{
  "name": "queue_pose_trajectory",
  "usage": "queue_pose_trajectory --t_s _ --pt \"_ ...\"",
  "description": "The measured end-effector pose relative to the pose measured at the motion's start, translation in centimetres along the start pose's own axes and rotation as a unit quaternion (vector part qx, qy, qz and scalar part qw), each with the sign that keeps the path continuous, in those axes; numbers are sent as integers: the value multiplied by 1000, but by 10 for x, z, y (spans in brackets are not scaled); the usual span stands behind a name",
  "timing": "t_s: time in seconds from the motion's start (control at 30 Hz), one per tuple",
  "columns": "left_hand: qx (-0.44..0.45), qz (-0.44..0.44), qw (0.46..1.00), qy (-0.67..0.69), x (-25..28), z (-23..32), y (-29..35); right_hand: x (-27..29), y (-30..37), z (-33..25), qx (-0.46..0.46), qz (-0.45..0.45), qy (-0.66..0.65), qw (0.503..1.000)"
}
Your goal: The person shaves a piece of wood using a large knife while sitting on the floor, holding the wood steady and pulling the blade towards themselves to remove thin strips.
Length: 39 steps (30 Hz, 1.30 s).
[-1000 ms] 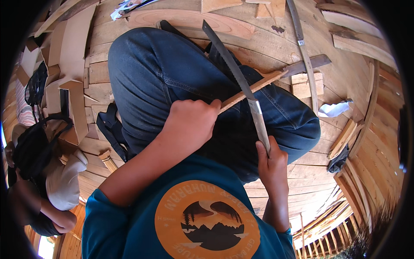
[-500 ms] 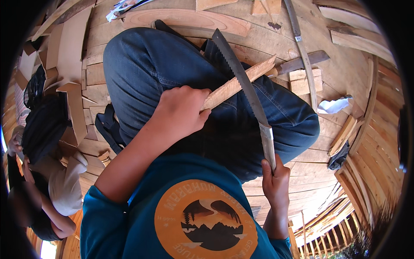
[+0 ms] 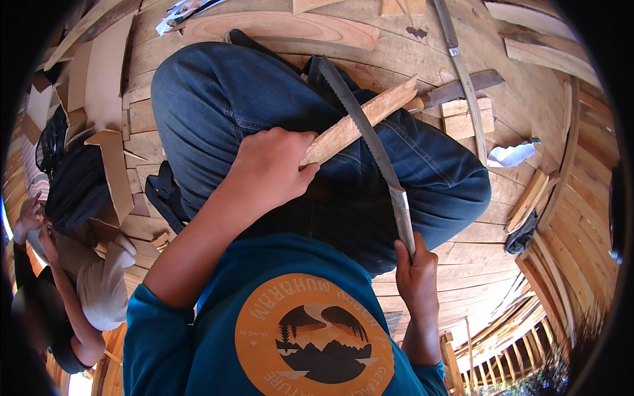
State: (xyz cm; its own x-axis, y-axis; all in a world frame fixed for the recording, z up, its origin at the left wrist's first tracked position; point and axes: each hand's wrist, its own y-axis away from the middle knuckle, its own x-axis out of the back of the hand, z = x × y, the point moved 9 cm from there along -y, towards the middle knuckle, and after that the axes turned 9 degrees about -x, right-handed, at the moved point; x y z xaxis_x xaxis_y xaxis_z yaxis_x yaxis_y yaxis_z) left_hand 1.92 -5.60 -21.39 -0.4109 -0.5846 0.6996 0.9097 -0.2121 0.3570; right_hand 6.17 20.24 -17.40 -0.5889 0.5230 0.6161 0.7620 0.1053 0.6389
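My left hand (image 3: 272, 165) is closed round the near end of a short, rough-cut strip of wood (image 3: 389, 104), which slants up to the right over my crossed legs (image 3: 205, 99). In my right hand (image 3: 417, 267) is the pale handle of a curved pruning saw (image 3: 382, 153). Its dark toothed blade crosses the strip near its middle, with the tip pointing away from me. Teeth face left, toward my left hand. Whether the blade has cut into the wood cannot be made out.
Beyond my right knee lie a machete (image 3: 465, 89), a wood block (image 3: 467, 117), a long-handled tool (image 3: 466, 79) and crumpled white paper (image 3: 512, 155). A curved board (image 3: 284, 30) lies ahead. At left are cardboard (image 3: 109, 158) and a seated person (image 3: 79, 290).
The saw has drawn back slightly toward me and to the left across the strip. The strip's far end has tipped up a little. At left, the other person's hands have moved.
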Motion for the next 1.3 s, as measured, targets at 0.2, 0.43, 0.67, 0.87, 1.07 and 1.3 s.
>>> queue_pose_trajectory --t_s 0.2,0.43,0.67,0.87,1.07,1.3 --pt "-3 10 1000 -10 -4 5 2 -1 -8 -9 5 -10 9 1000" --pt "-18 -10 996 -91 -16 22 8 1 -52 -62 102 20 31 994" --pt "-12 5 1000 -26 -6 3 5 36 -16 -45 44 27 1 999" --pt "1 -6 1000 -13 -5 4 0 27 7 1 -9 -24 48 999" --pt "-8 -5 1000 -11 -4 3 0 28 3 1 0 -20 51 999" --pt "-4 -8 1000 -7 -5 1 -1 25 1 10 3 -24 32 999"
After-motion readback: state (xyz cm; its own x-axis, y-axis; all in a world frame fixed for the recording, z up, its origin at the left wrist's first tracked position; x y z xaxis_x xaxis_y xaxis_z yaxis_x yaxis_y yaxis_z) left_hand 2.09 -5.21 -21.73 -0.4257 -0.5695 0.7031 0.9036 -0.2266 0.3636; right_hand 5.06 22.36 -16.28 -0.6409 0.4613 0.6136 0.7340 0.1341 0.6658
